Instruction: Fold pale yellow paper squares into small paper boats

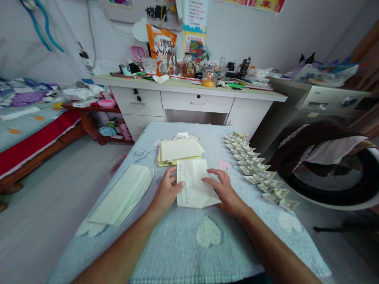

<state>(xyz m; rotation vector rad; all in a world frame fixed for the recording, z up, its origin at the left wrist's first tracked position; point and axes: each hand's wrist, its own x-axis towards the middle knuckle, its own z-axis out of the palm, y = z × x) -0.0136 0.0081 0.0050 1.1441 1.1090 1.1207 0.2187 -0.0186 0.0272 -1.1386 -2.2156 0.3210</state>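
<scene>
Paper sheet [194,191] sat between my hands, left hand [168,190] pinching one edge, right hand [227,193] half-spread opposite, its hold unclear; I judged it mid-fold, next needing edges aligned.

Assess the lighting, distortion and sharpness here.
Head view: soft, fairly even light, no strong glare; head view: the washing machine looks stretched and smeared toward the right edge; head view: the hands and paper look sharper, their shadows faint.
</scene>
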